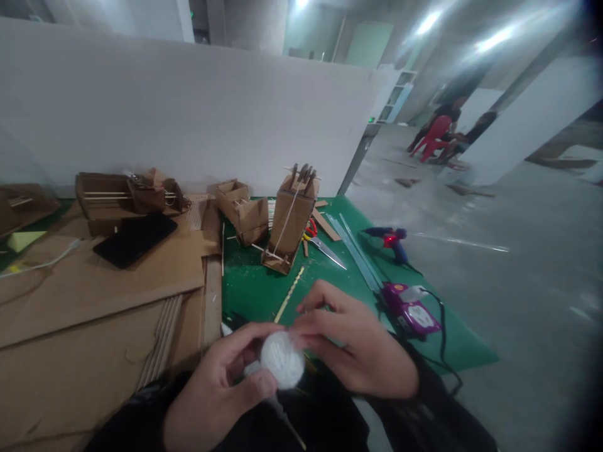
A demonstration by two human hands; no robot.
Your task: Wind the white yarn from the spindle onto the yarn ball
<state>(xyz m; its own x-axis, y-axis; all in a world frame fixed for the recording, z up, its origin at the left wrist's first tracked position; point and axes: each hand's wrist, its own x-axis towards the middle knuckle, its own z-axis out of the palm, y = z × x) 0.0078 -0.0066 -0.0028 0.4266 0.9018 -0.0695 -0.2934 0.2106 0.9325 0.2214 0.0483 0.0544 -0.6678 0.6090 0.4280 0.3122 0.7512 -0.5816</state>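
Note:
A round ball of white string (282, 360) sits in my left hand (226, 376), with the thumb and fingers closed around its left side. My right hand (346, 339) is at the ball's upper right edge, its fingertips pressed together and touching or nearly touching it. What those fingertips pinch is too blurred to make out. A twisted strand (285, 417) hangs below the ball toward my lap. Just beyond my hands, a thin stick with a pale spiral pattern (289, 295) lies on the green table (249, 282).
Behind stands an upright cardboard build (292, 220) with sticks and string, near scissors (327, 251). Other cardboard boxes (106, 194), a black phone-like slab (136, 238) and cardboard sheets (94, 351) lie left. Right are a glue gun (391, 238), clear strips (355, 251) and a purple power strip (412, 307).

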